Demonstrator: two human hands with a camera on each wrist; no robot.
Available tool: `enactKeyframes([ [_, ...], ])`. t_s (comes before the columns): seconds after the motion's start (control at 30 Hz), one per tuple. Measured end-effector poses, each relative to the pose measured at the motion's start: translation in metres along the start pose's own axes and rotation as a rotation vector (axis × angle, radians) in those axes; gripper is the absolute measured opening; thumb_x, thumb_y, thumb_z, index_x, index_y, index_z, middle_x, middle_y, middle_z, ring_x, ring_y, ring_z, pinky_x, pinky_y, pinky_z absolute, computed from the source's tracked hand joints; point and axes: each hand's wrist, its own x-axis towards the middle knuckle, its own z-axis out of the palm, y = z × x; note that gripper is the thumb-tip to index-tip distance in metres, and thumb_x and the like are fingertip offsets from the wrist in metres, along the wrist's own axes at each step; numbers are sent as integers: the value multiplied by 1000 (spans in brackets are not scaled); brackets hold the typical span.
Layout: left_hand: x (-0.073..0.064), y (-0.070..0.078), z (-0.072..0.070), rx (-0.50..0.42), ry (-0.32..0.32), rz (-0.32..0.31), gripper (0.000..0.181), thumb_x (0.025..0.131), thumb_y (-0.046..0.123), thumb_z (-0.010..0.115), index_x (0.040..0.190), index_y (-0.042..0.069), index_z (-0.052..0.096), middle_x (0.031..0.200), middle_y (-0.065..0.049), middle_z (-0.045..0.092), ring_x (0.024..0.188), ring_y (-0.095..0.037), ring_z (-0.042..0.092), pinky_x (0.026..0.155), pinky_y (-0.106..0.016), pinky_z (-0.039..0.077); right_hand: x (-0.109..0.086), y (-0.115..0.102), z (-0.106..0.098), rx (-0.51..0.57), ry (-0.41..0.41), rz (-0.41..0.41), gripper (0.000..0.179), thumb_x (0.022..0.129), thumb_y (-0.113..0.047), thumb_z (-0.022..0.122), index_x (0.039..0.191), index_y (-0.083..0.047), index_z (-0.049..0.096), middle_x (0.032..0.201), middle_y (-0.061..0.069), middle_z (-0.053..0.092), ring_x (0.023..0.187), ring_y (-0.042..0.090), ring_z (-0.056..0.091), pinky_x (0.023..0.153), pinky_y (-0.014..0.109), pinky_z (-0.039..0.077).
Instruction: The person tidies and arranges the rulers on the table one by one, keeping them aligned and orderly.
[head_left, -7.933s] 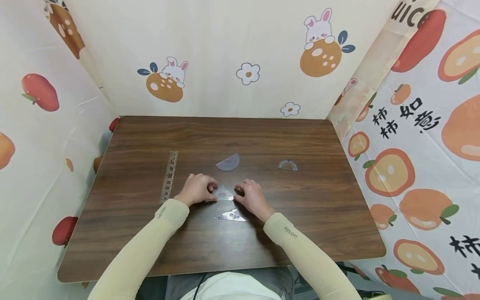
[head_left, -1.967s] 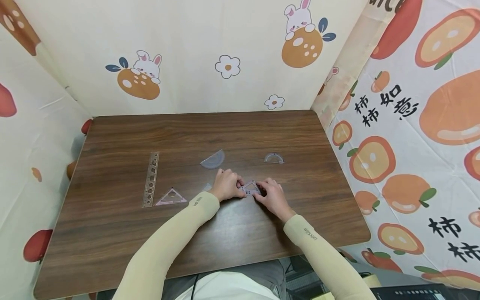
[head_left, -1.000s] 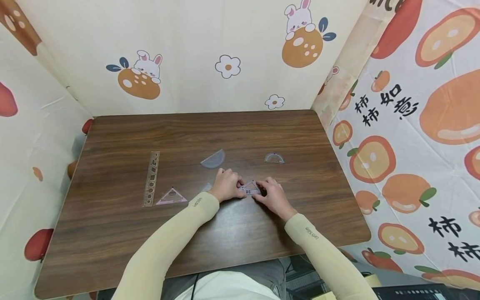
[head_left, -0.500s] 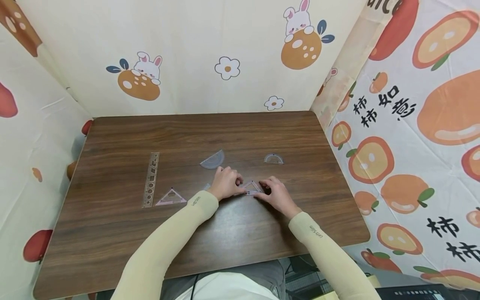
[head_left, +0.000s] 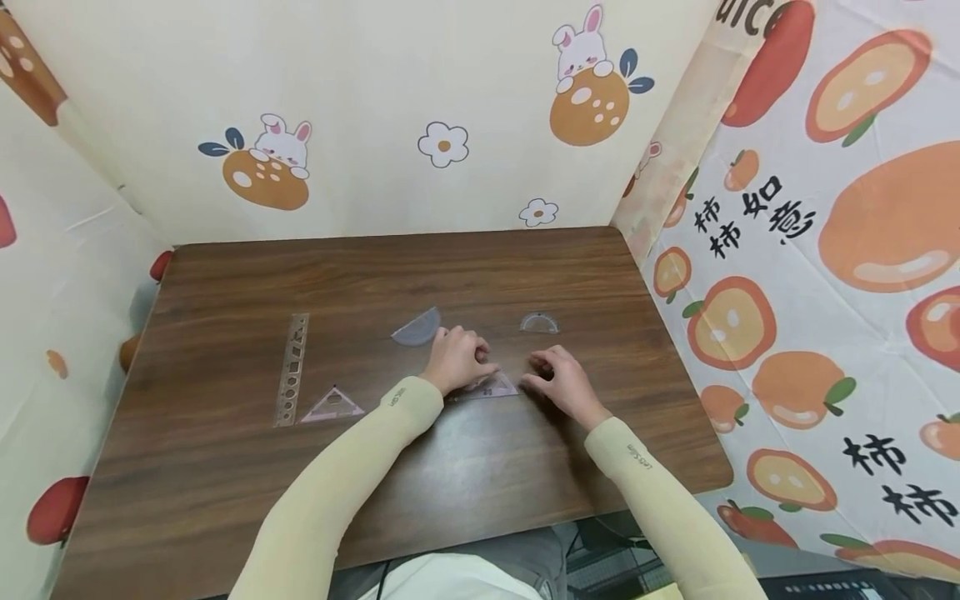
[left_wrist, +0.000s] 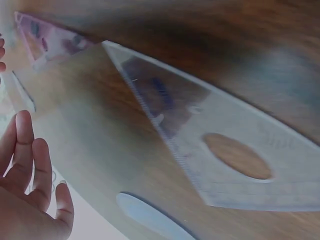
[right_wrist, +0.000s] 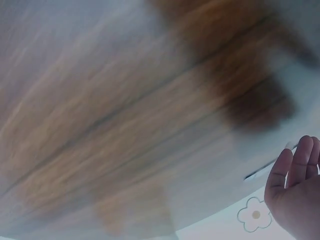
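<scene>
My left hand (head_left: 457,360) hovers over the left part of a clear pinkish set square (head_left: 497,386), overlapping it in the head view. Its fingers are loosely bent in the left wrist view and hold nothing. Just right of that set square is my right hand (head_left: 564,379), apart from it, fingers relaxed. A larger clear set square with an oval hole (left_wrist: 295,155) fills the left wrist view; my left hand and sleeve mostly hide it in the head view. Another pink set square (head_left: 333,412) lies further left.
A clear straight ruler with cut-out shapes (head_left: 292,367) lies at the left. Behind my left hand is a bluish half-round protractor (head_left: 417,327), and a smaller clear protractor (head_left: 540,322) lies behind the right hand. The brown wooden table (head_left: 397,275) meets patterned curtains at its far side.
A pink set square now lies beside the ruler; the hands have shifted right from the clear one. Lately both fingertips left the pinkish set square's edges, the right hand drawing away rightward.
</scene>
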Motion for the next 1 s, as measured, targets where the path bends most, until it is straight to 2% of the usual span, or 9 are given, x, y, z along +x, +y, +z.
enactKeyframes([
  [0.3,23,6,3,0,70,-51,37,81,47,84,104,18,81,88,6,76,89,-19,63,90,-42,41,14,14,-18,1,48,60,50,92,-30,78,131,-1,66,116,14,63,104,30,64,94,47,54],
  [0.5,36,13,8,-36,32,-80,42,85,48,81,111,16,79,98,4,77,96,-20,66,92,-41,42,18,27,-25,37,61,133,51,93,-29,77,134,-1,65,120,16,62,109,32,66,97,47,55],
  [0.77,44,19,23,-47,16,-125,46,85,44,81,119,15,76,112,-2,76,106,-24,71,92,-42,48,25,39,-28,58,77,197,55,94,-32,76,138,-1,62,126,17,57,113,32,58,102,48,49],
  [1.0,54,26,33,-71,-15,-191,52,83,42,84,124,12,72,122,-9,70,115,-32,66,97,-48,50,36,45,-29,64,74,252,60,94,-31,76,142,-1,57,131,19,53,118,33,57,106,49,48],
])
